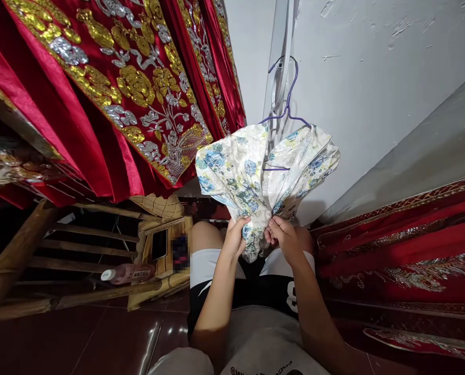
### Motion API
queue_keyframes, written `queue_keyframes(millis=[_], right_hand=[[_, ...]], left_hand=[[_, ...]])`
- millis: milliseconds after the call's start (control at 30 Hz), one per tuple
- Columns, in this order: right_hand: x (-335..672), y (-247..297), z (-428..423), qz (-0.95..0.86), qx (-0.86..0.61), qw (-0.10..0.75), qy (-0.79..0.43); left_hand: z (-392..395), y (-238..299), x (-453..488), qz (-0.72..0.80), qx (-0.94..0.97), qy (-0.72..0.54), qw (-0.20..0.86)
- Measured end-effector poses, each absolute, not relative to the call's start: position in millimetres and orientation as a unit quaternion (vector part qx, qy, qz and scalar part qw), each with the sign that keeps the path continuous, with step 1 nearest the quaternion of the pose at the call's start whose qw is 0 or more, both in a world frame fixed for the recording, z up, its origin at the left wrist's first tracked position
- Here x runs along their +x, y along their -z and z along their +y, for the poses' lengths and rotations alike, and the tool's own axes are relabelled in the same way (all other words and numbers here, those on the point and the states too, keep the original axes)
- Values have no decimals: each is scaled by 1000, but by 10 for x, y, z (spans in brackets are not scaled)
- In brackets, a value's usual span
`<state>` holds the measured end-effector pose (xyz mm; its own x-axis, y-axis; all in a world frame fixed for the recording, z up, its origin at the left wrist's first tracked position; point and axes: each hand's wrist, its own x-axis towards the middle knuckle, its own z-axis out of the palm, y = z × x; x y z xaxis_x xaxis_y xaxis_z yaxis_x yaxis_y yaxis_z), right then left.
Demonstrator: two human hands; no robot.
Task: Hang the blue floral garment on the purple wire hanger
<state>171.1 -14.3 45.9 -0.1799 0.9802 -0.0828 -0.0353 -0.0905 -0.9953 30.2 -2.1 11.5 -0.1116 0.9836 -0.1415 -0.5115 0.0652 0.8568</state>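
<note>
Garment (240,161), blue-flowered, hangs at twelve o'clock before me; my left hand (237,234) pinches its front, and my right hand (282,233) pinches near the opening. Tugging hard could slide it off the purple hanger (288,104); the sequinned red drape (138,88) at ten o'clock could snag its shoulder.
</note>
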Motion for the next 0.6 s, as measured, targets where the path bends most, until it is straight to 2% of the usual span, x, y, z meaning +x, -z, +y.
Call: queue_keyframes(millis=[67, 133, 300, 367, 400, 467, 600], right_hand=[[1727, -481, -143, -507, -467, 444, -573], [1755, -479, -144, -493, -478, 465, -559], [1822, -435, -149, -452, -500, 500, -543], [1807, -433, -151, -462, -497, 490, -546], [1787, -436, -153, -469, -493, 483, -551], [1733, -443, -161, -480, -483, 468, -564], [1668, -452, -210, -499, -472, 449, -571]], left_hand=[[16, -68, 268, 424, 277, -621, 599], [82, -20, 176, 462, 313, -631, 539], [185, 40, -89, 587, 365, -699, 185], [121, 46, -57, 583, 353, -725, 101], [70, 51, 1, 569, 373, -727, 89], [-43, 74, 169, 530, 459, -701, 131], [-172, 136, 477, 456, 577, -589, 335]])
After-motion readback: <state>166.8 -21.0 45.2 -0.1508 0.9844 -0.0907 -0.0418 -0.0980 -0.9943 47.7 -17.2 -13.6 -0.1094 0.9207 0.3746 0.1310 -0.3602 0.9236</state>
